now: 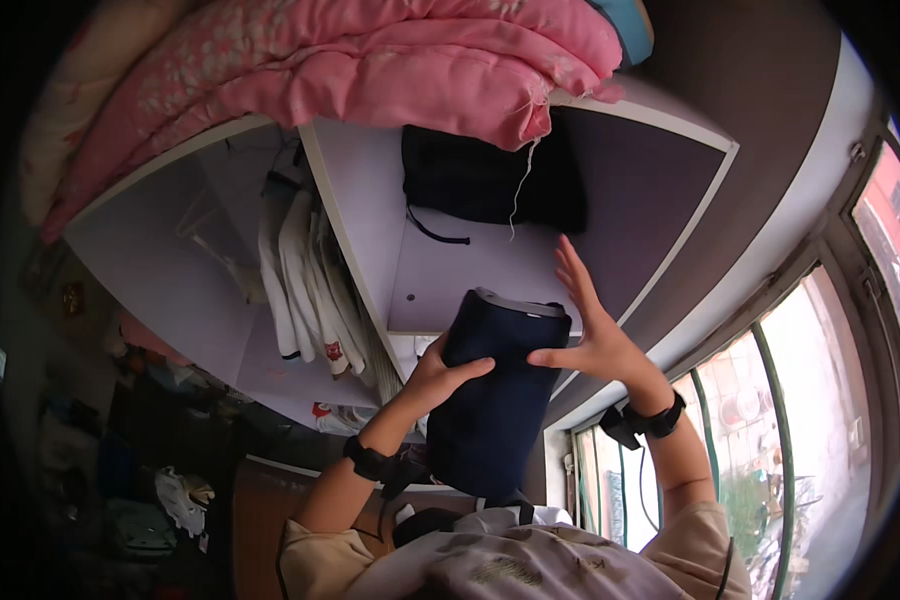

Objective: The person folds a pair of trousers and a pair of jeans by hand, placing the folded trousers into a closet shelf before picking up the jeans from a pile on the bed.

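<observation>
In front of my chest is a folded navy garment (495,410), a long bundle with a grey band along its upper end. My left hand (435,380) grips its left side, the thumb lying on the front and the other fingers hidden behind. On the other side, my right hand (600,345) is open with its fingers stretched upward. The right thumb tip rests at the bundle's right edge. Beyond both hands is a cupboard compartment (440,275) holding a black cloth bag (470,185) with a dark cord hanging out.
A pink quilted bedcover (370,75) lies over the cupboard top, with loose threads dangling. White garments (295,270) hang in the left compartment. A barred window (760,440) stands at the right. Mixed belongings (140,500) lie at the lower left.
</observation>
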`<state>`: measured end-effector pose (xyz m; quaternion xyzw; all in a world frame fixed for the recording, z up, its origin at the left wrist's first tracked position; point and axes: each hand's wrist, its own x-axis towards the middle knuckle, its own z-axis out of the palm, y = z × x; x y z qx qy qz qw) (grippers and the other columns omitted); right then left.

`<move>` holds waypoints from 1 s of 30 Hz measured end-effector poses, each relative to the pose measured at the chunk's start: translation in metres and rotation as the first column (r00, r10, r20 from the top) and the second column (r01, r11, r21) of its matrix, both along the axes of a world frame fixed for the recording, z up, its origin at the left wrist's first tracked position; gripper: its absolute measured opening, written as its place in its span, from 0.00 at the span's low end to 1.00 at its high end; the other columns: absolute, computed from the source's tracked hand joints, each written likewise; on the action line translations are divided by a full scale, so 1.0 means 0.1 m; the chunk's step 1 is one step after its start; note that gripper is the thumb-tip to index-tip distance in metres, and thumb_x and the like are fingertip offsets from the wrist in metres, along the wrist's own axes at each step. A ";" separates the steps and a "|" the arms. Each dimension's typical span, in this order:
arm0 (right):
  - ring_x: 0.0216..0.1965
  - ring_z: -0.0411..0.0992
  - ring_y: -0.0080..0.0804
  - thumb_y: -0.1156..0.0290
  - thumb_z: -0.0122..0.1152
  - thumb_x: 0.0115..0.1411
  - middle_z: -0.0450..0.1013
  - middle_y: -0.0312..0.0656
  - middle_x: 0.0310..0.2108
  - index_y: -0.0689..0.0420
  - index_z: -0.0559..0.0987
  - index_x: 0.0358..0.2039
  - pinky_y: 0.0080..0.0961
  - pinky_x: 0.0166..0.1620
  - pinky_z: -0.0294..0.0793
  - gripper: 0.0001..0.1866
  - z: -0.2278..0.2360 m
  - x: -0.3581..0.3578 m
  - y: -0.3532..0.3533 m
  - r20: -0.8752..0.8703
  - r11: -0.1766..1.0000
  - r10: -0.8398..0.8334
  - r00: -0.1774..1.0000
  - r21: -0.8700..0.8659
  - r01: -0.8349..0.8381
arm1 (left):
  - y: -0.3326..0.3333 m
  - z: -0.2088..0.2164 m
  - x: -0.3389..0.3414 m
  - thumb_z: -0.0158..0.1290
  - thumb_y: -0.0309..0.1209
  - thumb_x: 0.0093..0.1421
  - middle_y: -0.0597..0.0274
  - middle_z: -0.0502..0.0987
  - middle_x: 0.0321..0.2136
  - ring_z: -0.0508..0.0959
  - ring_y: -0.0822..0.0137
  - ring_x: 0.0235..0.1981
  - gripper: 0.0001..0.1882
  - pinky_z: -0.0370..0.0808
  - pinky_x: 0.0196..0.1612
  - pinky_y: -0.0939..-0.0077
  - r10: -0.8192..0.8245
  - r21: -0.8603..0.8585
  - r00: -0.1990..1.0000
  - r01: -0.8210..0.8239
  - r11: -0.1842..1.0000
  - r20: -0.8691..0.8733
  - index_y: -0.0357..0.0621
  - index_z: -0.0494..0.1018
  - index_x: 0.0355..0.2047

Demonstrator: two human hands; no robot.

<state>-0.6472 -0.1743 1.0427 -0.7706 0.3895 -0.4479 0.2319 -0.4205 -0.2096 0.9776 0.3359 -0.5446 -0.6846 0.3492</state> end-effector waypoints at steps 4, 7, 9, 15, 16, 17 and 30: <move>0.66 0.41 0.45 0.57 0.75 0.37 0.40 0.56 0.64 0.56 0.35 0.64 0.35 0.63 0.48 0.66 0.24 0.09 -0.05 -0.469 0.943 0.254 0.846 0.314 -0.109 | 0.04 0.07 -0.06 0.61 0.36 0.48 0.54 0.73 0.44 0.72 0.64 0.46 0.32 0.67 0.51 0.72 -0.168 -0.299 0.978 0.197 0.934 0.120 0.34 0.64 0.51; 0.64 0.46 0.45 0.56 0.75 0.36 0.40 0.57 0.64 0.56 0.33 0.64 0.34 0.62 0.50 0.68 0.03 -0.06 -0.15 -0.099 0.635 0.505 0.857 0.716 -0.291 | 0.08 0.16 -0.01 0.62 0.35 0.46 0.53 0.73 0.44 0.72 0.65 0.46 0.32 0.65 0.53 0.73 -0.288 -0.348 0.939 0.337 0.875 0.187 0.31 0.65 0.50; 0.62 0.52 0.44 0.55 0.76 0.36 0.45 0.55 0.63 0.56 0.35 0.64 0.31 0.61 0.54 0.67 -0.18 -0.02 -0.05 -0.096 0.590 0.532 0.841 0.755 -0.287 | 0.09 0.15 0.08 0.63 0.35 0.46 0.52 0.73 0.44 0.72 0.65 0.46 0.33 0.65 0.53 0.73 -0.343 -0.351 0.883 0.447 0.823 0.322 0.31 0.65 0.49; 0.56 0.60 0.41 0.49 0.69 0.43 0.61 0.55 0.55 0.61 0.44 0.62 0.31 0.58 0.58 0.57 -0.56 0.08 0.26 -0.223 0.630 0.443 0.868 0.766 -0.125 | 0.14 -0.01 0.19 0.63 0.35 0.47 0.52 0.71 0.46 0.70 0.66 0.48 0.35 0.65 0.53 0.74 -0.478 -0.356 0.845 0.535 0.766 0.241 0.32 0.63 0.52; 0.56 0.60 0.40 0.48 0.69 0.42 0.61 0.55 0.54 0.62 0.45 0.62 0.30 0.58 0.59 0.57 -0.49 0.11 0.32 -0.120 0.569 0.412 0.903 0.808 -0.152 | 0.13 -0.03 0.21 0.63 0.35 0.47 0.52 0.71 0.47 0.70 0.66 0.48 0.36 0.65 0.53 0.74 -0.521 -0.304 0.820 0.571 0.762 0.235 0.32 0.62 0.53; 0.56 0.61 0.39 0.47 0.69 0.42 0.62 0.55 0.54 0.63 0.47 0.61 0.29 0.58 0.59 0.57 -0.45 0.17 0.36 -0.015 0.505 0.373 0.928 0.842 -0.190 | 0.13 -0.06 0.23 0.63 0.35 0.47 0.52 0.71 0.47 0.70 0.66 0.48 0.36 0.65 0.53 0.74 -0.517 -0.305 0.821 0.570 0.763 0.242 0.32 0.62 0.53; 0.44 0.69 0.32 0.61 0.63 0.47 0.70 0.44 0.43 0.63 0.65 0.52 0.25 0.50 0.67 0.34 -0.66 0.37 0.97 0.099 0.343 -0.325 0.941 0.939 0.020 | -0.16 -0.59 0.05 0.58 0.43 0.52 0.53 0.65 0.52 0.64 0.63 0.55 0.34 0.58 0.58 0.71 -0.611 -0.390 0.733 0.678 0.622 0.299 0.43 0.59 0.55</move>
